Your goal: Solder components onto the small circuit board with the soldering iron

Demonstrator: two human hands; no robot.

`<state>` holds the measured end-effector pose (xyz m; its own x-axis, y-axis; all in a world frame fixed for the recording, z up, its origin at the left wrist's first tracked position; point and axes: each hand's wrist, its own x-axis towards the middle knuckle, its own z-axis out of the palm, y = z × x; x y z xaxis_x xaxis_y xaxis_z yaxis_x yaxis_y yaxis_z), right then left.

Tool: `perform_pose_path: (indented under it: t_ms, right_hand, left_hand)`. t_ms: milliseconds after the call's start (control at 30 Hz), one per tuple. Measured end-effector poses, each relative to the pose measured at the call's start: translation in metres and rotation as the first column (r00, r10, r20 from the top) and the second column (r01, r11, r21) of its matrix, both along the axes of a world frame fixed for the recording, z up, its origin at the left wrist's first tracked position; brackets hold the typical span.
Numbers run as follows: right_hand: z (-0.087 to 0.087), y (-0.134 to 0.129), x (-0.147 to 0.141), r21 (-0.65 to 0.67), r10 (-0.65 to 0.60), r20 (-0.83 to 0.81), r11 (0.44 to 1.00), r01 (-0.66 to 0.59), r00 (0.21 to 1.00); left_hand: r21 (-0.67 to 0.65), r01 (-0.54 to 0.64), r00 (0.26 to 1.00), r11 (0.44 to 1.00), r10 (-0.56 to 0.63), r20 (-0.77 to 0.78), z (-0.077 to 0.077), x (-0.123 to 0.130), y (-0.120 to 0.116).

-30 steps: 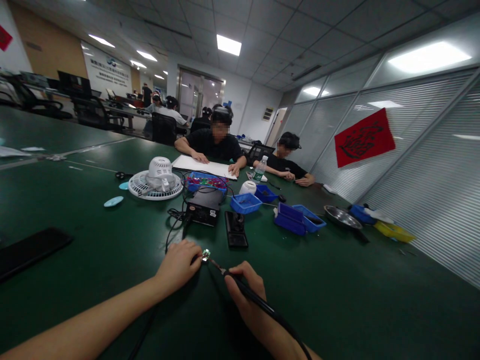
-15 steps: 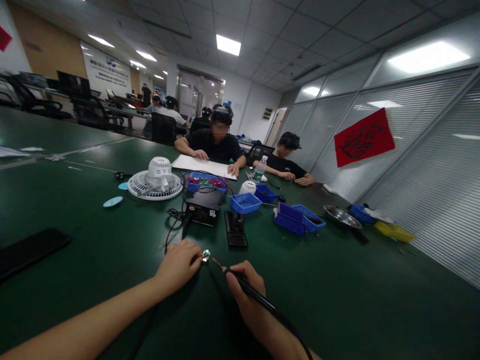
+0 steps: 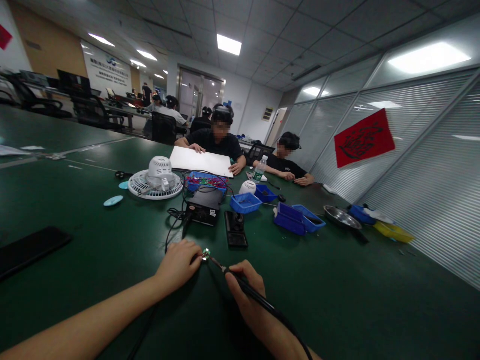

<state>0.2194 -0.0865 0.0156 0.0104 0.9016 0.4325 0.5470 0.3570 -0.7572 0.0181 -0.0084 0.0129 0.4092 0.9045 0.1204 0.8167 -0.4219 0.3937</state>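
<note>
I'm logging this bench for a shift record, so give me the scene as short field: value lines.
left hand: holds small circuit board at its edge
right hand: grips soldering iron, tip at or near the board
surface: green table
beyond the hands: black box unit with cables; black stand to its right
left side: white fan part; black slab-like object
right side: blue trays, metal pan
unclear: whether tip touches board
</note>
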Motion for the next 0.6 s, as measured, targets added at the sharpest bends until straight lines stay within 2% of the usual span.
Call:
perform_pose_path:
  t_ms: [333, 600]
  right_hand:
    - [0.0056, -0.0021, 0.0030, -0.001, 0.015, -0.044, 1.000, -0.015, 0.999]
    - [0.0065, -0.0018, 0.0030, -0.024, 0.040, -0.011, 0.999, -0.040, 0.999]
  left_hand:
    - [-0.017, 0.031, 0.999, 0.999, -0.031, 0.013, 0.0030, 0.0008, 0.0002]
    - [-0.033, 0.079, 0.997, 0.996, -0.079, 0.000, 0.0085, 0.0014, -0.0020]
